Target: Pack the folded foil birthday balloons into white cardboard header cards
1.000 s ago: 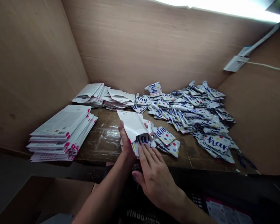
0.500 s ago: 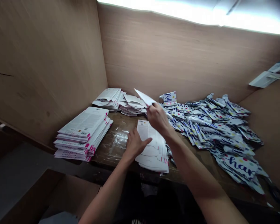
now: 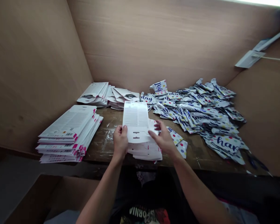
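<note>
A white printed paper envelope (image 3: 135,115) with hang-hole slots in its flap is held up before me. My left hand (image 3: 120,140) grips it by its lower left edge, thumb on top. By the right side of the flap is my right hand (image 3: 162,136), its fingers apart and slightly blurred; whether the thumb touches the paper I cannot tell. Underneath lies a loose stack of similar white envelopes (image 3: 147,151), partly hidden. Just right of my right hand are dotted foil pieces (image 3: 176,137) with blue lettering.
To the left stands a tall stack of white envelopes (image 3: 68,124) with pink edges. Behind it are more envelopes with open flaps (image 3: 93,93). A large heap of dotted foil pieces (image 3: 200,109) covers the right side. Scissors (image 3: 256,161) lie far right. Cardboard walls (image 3: 154,40) enclose the table.
The white envelope, raised in my right hand before, is now lower and facing me in my left hand. My right hand has come down, fingers spread. The view has shifted slightly.
</note>
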A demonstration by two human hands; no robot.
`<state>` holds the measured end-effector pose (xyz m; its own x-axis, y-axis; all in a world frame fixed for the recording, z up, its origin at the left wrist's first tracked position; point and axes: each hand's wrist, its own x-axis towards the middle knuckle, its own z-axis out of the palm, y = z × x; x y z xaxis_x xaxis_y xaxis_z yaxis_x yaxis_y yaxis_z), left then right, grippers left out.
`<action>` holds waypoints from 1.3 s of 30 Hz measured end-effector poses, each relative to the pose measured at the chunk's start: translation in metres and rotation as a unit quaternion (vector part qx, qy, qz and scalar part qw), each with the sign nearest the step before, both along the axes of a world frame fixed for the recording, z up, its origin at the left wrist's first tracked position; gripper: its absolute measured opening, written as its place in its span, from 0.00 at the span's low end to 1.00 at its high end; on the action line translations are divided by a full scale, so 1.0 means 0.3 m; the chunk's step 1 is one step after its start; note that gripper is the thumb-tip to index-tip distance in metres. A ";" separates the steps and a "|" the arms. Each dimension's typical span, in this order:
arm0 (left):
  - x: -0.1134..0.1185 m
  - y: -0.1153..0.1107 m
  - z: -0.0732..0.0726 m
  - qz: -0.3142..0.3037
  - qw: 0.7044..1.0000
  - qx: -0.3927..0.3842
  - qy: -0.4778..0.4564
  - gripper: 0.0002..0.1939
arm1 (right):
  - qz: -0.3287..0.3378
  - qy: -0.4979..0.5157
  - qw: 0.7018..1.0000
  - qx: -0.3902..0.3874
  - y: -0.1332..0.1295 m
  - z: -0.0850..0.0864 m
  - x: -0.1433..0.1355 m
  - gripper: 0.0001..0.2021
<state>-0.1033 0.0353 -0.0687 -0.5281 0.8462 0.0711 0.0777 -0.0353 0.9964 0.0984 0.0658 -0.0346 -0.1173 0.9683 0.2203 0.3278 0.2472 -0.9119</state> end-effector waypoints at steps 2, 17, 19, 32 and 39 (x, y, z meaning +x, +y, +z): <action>0.072 -0.033 0.036 -0.042 0.986 0.024 -0.159 0.14 | 0.047 0.174 0.974 -0.135 -0.088 -0.032 0.030 0.33; 0.250 -0.168 0.143 -0.410 0.759 0.018 -0.505 0.55 | 0.154 0.419 0.831 -0.333 -0.321 -0.005 0.169 0.18; 0.274 -0.170 0.168 -0.405 0.762 0.018 -0.505 0.58 | 0.138 0.435 0.838 -0.300 -0.335 -0.010 0.161 0.18; 0.238 -0.149 0.164 -0.312 0.790 0.003 -0.528 0.57 | 0.066 -0.054 0.996 0.037 -0.256 -0.027 0.279 0.16; 0.188 -0.091 0.202 -0.272 0.801 0.047 -0.532 0.52 | -0.033 -0.367 0.928 0.053 0.022 -0.139 0.443 0.22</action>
<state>-0.0467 0.0081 -0.0082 0.1127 0.9889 -0.0969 -0.8650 0.1457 0.4802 0.2312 0.0725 -0.0764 -0.2150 0.9563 0.1981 0.8681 0.2801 -0.4098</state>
